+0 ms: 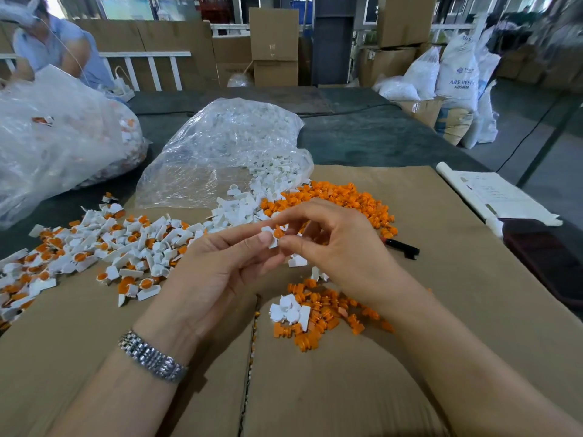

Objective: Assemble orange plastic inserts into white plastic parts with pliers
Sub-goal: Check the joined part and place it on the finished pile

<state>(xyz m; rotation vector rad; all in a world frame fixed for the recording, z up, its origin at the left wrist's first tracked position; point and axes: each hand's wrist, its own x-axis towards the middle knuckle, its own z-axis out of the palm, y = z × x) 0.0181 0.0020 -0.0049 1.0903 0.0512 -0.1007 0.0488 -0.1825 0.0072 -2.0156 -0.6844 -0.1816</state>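
Orange insert (279,232) sits pressed against the white part (270,237), and both are held up between the two hands above the cardboard sheet (410,310).

Far out to the left of the left hand (217,272) lies a big clear bag (56,137) with orange and white pieces inside, and nearer, just left of that hand, a spread of assembled pieces (104,250), white with orange set in them. A metal watch (151,357) sits on the left wrist. The left hand pinches the white part between thumb and forefinger, palm turned up. Beyond the hands, a second clear bag (227,143) spills loose white parts (262,187) toward the fingers. The right hand (340,247) meets the left from the other side, its thumb and forefinger tips curled onto the orange insert and the white part, the other fingers bent loosely above.

Below the right hand, close to the wrist, lies a small heap of orange inserts (328,313) with a few white parts (290,310) on top. Past the right hand's knuckles lies a larger pile of orange inserts (347,200). Just right of the right hand lies a black-handled tool (402,247) on the cardboard, its working end hidden behind the hand. Further right, papers (498,197) rest at the cardboard's edge.
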